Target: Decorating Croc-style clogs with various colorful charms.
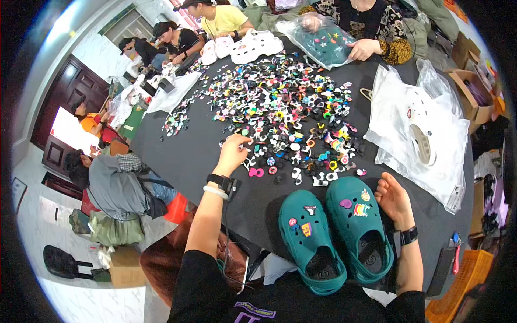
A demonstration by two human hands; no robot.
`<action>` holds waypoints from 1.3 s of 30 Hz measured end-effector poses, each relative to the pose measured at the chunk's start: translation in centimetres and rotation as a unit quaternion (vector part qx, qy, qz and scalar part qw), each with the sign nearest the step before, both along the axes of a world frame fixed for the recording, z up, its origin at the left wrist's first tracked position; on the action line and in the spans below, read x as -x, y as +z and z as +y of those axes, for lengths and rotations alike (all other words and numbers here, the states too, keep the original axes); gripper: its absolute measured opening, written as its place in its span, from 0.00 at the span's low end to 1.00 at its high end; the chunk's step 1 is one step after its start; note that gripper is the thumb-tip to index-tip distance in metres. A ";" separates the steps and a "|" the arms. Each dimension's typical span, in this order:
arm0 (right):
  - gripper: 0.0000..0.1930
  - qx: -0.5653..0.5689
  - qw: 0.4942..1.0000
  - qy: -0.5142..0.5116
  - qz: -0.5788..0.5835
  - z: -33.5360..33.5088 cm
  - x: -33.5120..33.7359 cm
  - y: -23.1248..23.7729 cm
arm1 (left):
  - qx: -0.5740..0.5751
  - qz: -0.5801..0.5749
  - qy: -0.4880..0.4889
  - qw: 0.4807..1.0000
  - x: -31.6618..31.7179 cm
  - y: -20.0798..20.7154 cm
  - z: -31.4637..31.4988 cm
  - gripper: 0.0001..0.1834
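A pair of dark green clogs lies at the table's near edge, toes pointing away from me. The left clog carries several colourful charms on its top, and the right clog has a purple heart and other charms. My left hand reaches to the near left edge of a wide heap of shoe charms. Its fingers are bent together at the charms; what they hold, if anything, is too small to name. Beside the right clog's outer side, my right hand rests with loosely curled, parted fingers and nothing visible in it.
Clear plastic bags with a white clog lie at the right. Across the black table, a person holds a bagged green clog. White clogs stand at the far side. Other people sit at the left. An orange crate stands lower right.
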State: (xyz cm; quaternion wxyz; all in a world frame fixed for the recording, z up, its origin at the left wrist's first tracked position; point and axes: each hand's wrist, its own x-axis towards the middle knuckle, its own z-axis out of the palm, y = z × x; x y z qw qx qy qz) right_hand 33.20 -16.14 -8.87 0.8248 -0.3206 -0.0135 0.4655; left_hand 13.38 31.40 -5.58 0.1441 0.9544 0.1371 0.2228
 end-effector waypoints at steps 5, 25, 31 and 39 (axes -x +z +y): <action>0.09 0.006 1.000 -0.005 0.004 0.0 0.0 0.0 | 0.056 0.067 0.040 0.995 -1.8 -0.1 -1.4 0.18; 0.08 0.010 1.000 -0.001 0.007 0.0 0.1 -0.1 | -0.037 -0.230 -0.083 0.969 3.1 6.9 -11.4 0.11; 0.09 0.006 1.000 -0.002 0.012 -0.1 0.0 -0.3 | -0.095 -0.250 -0.105 0.958 4.1 9.0 -13.1 0.13; 0.09 0.009 1.000 -0.005 0.005 -0.1 0.1 -0.1 | -0.021 -0.228 -0.020 0.973 2.2 5.7 -12.5 0.11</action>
